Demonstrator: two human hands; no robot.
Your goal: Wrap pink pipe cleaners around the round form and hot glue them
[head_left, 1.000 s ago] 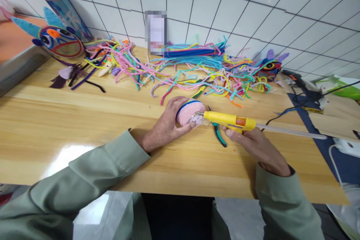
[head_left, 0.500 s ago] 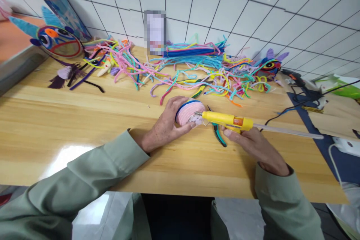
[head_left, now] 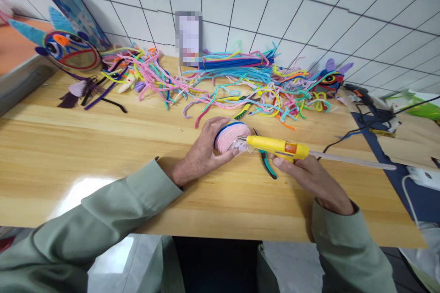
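Note:
My left hand (head_left: 202, 151) is wrapped round a pink coiled piece (head_left: 227, 137) with a blue band along its upper edge. In my right hand (head_left: 304, 171) is a yellow glue gun (head_left: 275, 145), its metal nozzle pointing left at the piece's whitish lower right part. A long clear glue stick (head_left: 350, 160) sticks out of the gun's back. Pliers with black and teal handles (head_left: 267, 166) lie just under and below the gun. Exactly where the nozzle meets the piece is too small to tell.
Colourful pipe cleaners (head_left: 237, 73) stretch along the tiled wall, with yellow-green pliers (head_left: 243, 111) at their front. A decorated face (head_left: 74, 50) and a can (head_left: 77, 13) stand at the left, another decorated face (head_left: 330, 80) at the right. Black cables (head_left: 369, 121) cross the right side.

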